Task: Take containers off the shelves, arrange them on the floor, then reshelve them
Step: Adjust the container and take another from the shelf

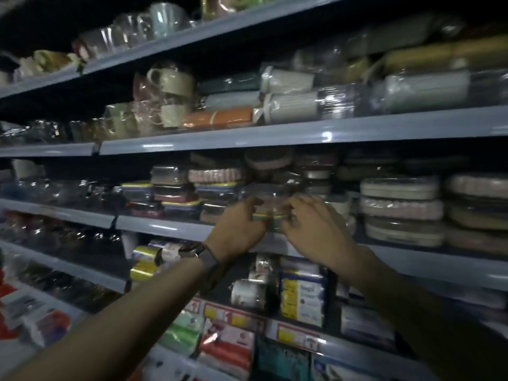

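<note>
Both hands are gripping a small plastic-wrapped container (272, 213) with a yellow-green band, right at the front lip of the grey middle shelf (165, 226). The left hand (242, 225), with a dark watch (196, 250) on its wrist, is curling its fingers (254, 203) round the container's left side. The right hand (316, 228) is clamping on the right side in the same way.

Flat wrapped boxes (176, 193) are crowding in stacks just to the left. More tubs are sitting close behind, too blurred to tell apart. Oval lidded boxes (401, 210) are standing in a pile to the right, near the right hand.

On the shelf above, mugs (167, 81) are sitting beside wrapped cylinders (291, 105) that are lying on their sides. Below, a blue and yellow carton (301, 295) is standing behind a strip of red price labels (233, 316).

The shelving is running the full width of the view, and the room is looking dim, with highlights glinting off the plastic wrap.
</note>
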The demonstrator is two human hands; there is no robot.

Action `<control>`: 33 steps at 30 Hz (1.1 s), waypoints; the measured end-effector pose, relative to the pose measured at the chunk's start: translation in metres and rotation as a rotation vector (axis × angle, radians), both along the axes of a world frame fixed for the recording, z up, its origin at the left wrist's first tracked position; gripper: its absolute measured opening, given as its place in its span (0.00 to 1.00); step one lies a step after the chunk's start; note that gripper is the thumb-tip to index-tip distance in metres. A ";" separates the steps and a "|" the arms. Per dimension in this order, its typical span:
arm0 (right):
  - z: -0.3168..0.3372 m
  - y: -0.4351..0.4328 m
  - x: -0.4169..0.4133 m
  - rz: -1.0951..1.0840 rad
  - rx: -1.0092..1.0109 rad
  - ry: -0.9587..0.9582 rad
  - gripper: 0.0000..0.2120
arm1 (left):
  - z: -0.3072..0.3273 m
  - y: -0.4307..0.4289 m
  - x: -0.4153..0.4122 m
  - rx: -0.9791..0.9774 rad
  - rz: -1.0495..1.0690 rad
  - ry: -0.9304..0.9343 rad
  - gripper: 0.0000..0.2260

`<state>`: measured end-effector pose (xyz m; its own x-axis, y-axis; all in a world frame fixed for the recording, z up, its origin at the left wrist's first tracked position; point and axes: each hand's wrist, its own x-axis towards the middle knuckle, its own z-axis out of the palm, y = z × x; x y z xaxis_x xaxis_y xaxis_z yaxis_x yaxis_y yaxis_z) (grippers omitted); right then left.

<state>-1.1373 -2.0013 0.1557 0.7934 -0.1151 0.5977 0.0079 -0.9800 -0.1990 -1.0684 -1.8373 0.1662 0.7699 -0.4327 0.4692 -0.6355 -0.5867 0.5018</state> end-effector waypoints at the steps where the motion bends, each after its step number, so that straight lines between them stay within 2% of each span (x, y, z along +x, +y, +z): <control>1: 0.005 -0.011 -0.007 -0.027 -0.006 -0.016 0.22 | 0.004 -0.013 -0.003 -0.017 -0.032 -0.006 0.18; 5: 0.020 -0.060 -0.035 -0.186 -0.118 -0.120 0.21 | 0.016 -0.067 -0.014 -0.052 -0.160 -0.038 0.21; 8: 0.028 -0.096 -0.057 -0.326 -0.172 -0.168 0.21 | 0.025 -0.112 -0.019 -0.098 -0.234 0.020 0.21; 12: 0.040 -0.128 -0.085 -0.444 -0.207 -0.076 0.36 | 0.038 -0.165 -0.020 -0.094 -0.332 0.063 0.25; 15: 0.044 -0.142 -0.096 -0.510 -0.185 -0.020 0.30 | 0.048 -0.194 -0.016 -0.124 -0.323 0.145 0.24; 17: 0.043 -0.151 -0.097 -0.502 -0.140 -0.008 0.27 | 0.049 -0.211 -0.010 -0.151 -0.303 0.242 0.25; 24: 0.039 -0.162 -0.092 -0.411 0.015 -0.007 0.25 | 0.022 -0.270 0.052 -0.116 -0.291 0.381 0.31; 28: 0.033 -0.160 -0.088 -0.406 0.095 -0.067 0.25 | 0.032 -0.254 0.020 -0.251 -0.298 0.432 0.32; 33: 0.031 -0.158 -0.086 -0.367 0.235 -0.162 0.23 | 0.037 -0.237 -0.003 -0.431 -0.305 0.448 0.25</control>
<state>-1.2234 -2.1589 0.1865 0.5737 -0.5181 0.6344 -0.2815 -0.8521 -0.4412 -1.0709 -2.0748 0.2030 0.8032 -0.5069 0.3130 -0.4172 -0.1036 0.9029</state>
